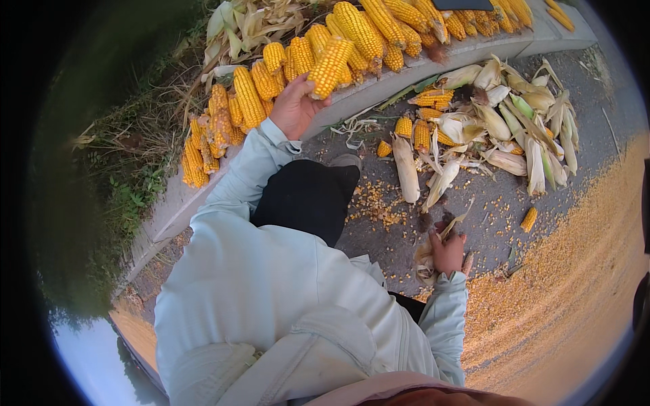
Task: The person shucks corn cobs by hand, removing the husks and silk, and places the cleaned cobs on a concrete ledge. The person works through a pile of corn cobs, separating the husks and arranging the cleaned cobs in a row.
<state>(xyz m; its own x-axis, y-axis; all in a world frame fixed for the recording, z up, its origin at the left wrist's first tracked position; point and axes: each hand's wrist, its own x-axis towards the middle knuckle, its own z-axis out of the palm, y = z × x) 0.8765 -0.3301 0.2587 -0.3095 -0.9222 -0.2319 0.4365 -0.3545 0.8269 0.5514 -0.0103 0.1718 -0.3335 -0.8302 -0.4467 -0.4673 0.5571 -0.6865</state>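
My left hand (296, 107) grips a husked ear of yellow corn (332, 66) by its lower end, just above a row of bare corn ears (249, 99) lying on a concrete curb (350, 103). Low on the right, my right hand (449, 252) is closed around dry corn husk (425, 260) with dark silk near it. The fingers hide part of what it holds. Beyond it on the pavement lies a heap of husks and partly husked ears (497, 119). One ear still in its husk (406, 170) rests at the near side of that heap.
Loose kernels (381, 203) are scattered on the pavement, and a broad layer of corn grain (558, 304) spreads at the right. A short cob piece (528, 220) lies near its edge. Stripped husks (259, 30) and weeds (134, 195) border the curb. A dark flat object (463, 4) sits over the far ears.
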